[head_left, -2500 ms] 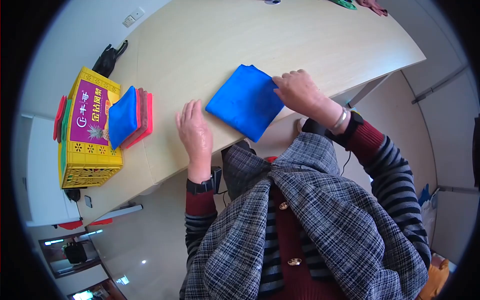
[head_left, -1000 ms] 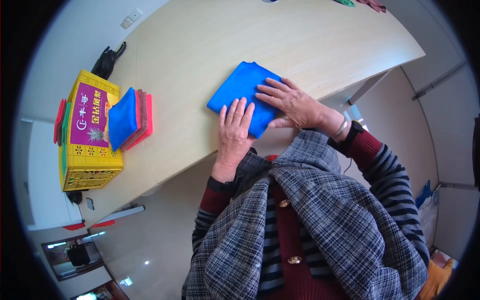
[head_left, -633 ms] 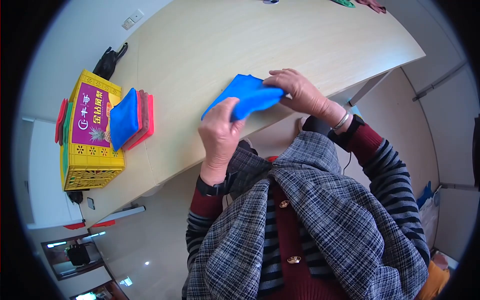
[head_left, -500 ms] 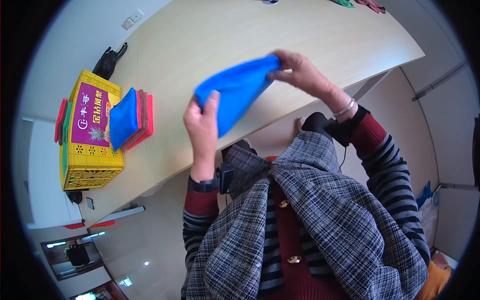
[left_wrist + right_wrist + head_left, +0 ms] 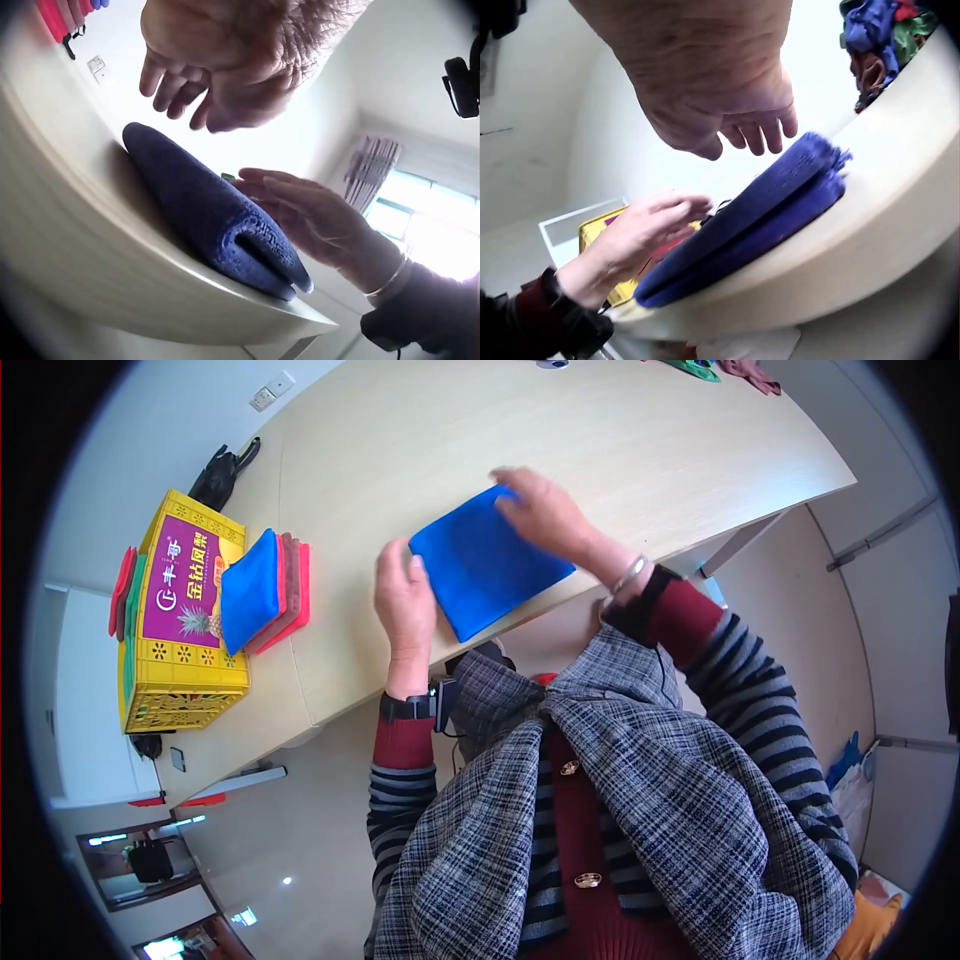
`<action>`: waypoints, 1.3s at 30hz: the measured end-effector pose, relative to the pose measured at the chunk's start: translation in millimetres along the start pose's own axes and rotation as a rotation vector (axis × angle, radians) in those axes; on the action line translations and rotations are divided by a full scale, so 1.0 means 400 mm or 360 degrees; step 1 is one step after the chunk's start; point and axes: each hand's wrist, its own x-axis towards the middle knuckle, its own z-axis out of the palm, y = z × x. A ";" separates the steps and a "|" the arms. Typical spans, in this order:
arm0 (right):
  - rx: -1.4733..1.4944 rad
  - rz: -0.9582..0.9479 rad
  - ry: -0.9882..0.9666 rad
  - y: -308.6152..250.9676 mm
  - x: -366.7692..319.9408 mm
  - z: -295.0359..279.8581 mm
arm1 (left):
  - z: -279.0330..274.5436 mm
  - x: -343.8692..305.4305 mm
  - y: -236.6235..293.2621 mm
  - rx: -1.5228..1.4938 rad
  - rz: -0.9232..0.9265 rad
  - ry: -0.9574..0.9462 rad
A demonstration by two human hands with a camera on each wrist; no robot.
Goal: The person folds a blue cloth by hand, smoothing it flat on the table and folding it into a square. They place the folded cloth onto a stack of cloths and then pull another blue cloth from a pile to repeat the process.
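Note:
A folded blue cloth (image 5: 490,560) lies flat on the table near its front edge. At its left side is the left hand (image 5: 404,600), fingers loosely bent with nothing in them. The right hand (image 5: 548,512) is over the cloth's upper right part, fingers extended. In the left wrist view the cloth (image 5: 202,202) shows thick folded layers, with the left hand (image 5: 225,67) above it and the right hand (image 5: 322,221) behind. The right wrist view has the cloth (image 5: 742,225) below the right hand (image 5: 712,90); both hands look free of it.
Left on the table (image 5: 340,480) stand a yellow crate (image 5: 190,685) and, against it, a stack of folded cloths (image 5: 252,595), blue, brown and red. A black item (image 5: 220,478) lies behind the crate. Green and brown cloths (image 5: 748,374) are at the far edge.
The blue cloth, lifted and tilted between both hands half a second ago, now lies flat on the table, turned from its earlier position. Both hands have let go of it.

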 end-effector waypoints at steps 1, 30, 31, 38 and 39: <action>-0.0065 -0.0185 -0.0143 -0.030 -0.023 0.014 | -0.002 0.000 0.015 0.0356 0.0328 -0.0111; -0.0095 0.0633 -0.0054 0.009 -0.196 -0.105 | 0.258 0.326 -0.027 0.0012 0.0126 -0.0669; -0.0057 0.0624 -0.0044 0.014 -0.190 -0.103 | 0.257 0.329 -0.034 0.0009 0.0082 -0.0668; 0.0052 0.0659 0.0147 0.059 -0.128 -0.090 | 0.262 0.310 0.022 -0.0110 0.0118 -0.0681; 0.0078 0.0615 0.0105 0.070 -0.115 -0.084 | 0.263 0.317 0.013 -0.0073 0.0088 -0.0743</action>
